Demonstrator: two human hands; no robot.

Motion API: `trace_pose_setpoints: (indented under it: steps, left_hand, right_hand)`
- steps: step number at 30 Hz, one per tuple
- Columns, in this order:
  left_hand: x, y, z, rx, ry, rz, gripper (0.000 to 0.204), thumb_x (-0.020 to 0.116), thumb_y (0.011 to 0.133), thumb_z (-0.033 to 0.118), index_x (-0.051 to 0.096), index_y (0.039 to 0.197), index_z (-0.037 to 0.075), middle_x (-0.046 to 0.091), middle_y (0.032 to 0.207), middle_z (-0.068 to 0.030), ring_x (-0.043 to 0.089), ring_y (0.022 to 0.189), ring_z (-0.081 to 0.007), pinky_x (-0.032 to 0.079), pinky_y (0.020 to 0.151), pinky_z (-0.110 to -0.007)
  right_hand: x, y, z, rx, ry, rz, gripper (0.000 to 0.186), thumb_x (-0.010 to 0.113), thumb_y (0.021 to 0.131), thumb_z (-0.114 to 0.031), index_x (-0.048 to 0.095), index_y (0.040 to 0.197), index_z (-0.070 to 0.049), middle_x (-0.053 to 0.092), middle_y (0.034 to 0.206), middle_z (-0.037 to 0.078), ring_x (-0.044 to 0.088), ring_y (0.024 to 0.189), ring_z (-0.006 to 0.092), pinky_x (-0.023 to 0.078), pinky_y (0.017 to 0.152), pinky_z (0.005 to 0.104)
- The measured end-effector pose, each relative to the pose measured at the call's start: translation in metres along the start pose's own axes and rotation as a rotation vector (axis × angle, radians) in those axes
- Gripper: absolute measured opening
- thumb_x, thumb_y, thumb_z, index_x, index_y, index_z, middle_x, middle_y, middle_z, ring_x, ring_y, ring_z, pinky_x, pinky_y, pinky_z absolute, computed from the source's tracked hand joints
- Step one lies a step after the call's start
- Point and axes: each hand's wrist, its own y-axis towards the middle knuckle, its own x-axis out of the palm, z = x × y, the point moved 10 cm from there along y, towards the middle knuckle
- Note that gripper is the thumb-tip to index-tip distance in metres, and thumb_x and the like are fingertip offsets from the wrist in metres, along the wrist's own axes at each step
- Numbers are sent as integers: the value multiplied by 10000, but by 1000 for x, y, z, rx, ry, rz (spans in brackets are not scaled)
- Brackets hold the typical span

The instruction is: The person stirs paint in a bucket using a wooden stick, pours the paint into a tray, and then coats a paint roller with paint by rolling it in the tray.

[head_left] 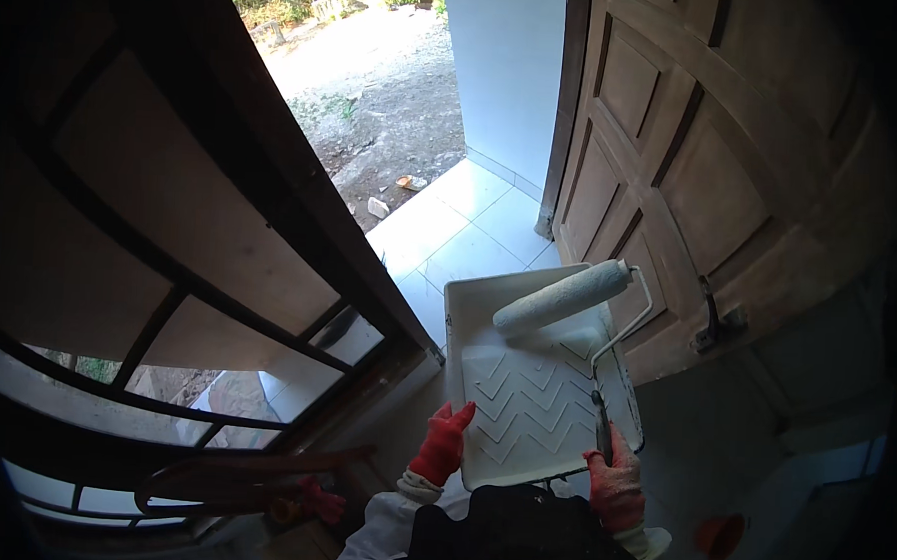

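A white paint tray (533, 404) with zigzag ridges is held up in front of me. My left hand (443, 442), in a red glove, is closed on the tray's left rim, its thumb over the edge. In my right hand (617, 488), also red-gloved, is the dark handle of a paint roller (563, 300); this hand is close to the tray's right rim, and whether it also grips the rim is hard to see. The roller's pale sleeve lies across the far end of the tray, its wire frame bending down along the right side.
A brown panelled door (663, 179) with a dark handle stands at the right. The doorway gives onto white floor tiles (466, 226) and stony ground (386, 97). Dark-framed windows (187, 299) fill the left. An orange object (720, 537) lies low at the right.
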Motion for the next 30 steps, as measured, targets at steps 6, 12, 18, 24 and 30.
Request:
trace_pose_setpoints:
  steps: [6,12,18,24,30]
  left_hand:
    - [39,165,80,53,33,54,367,580,922,261,548,1204,28,628,1039,-56,579,907,-155,470,798,-318]
    - [64,321,151,122,15,151,351,599,908,265,572,1176,40,623,1002,-49,568,864,-147,473,761,-316]
    - [12,404,229,263,50,331,307,594,909,224,588,1138,20,633,1010,-103,605,907,-198,497,781,-341]
    - [-20,436,421,859,950,561,432,510,756,-52,596,1173,23,580,1109,-250,572,996,-430,480,849,-424]
    - [-127,495,532,661,254,596,293,528,892,73,579,1167,-13,604,1093,-195,614,997,-295,503,823,-376]
  right_hand:
    - [18,173,-31,90,23,-5,497,597,856,-89,444,1306,57,570,1201,201,554,1103,239,430,940,327]
    - [49,374,-48,75,158,-97,482,566,875,-47,429,1326,54,566,1197,138,540,1048,178,433,923,296]
    - [124,518,-112,10,7,-286,521,598,831,-34,427,1310,82,578,1165,166,556,1005,169,453,883,290]
    - [243,646,-270,-316,-64,-441,477,582,844,-29,480,1310,-11,536,751,-9,463,593,52,404,508,224]
    - [378,725,-394,-367,-219,-611,519,645,834,-180,475,1271,44,610,1087,243,613,1006,292,469,868,337]
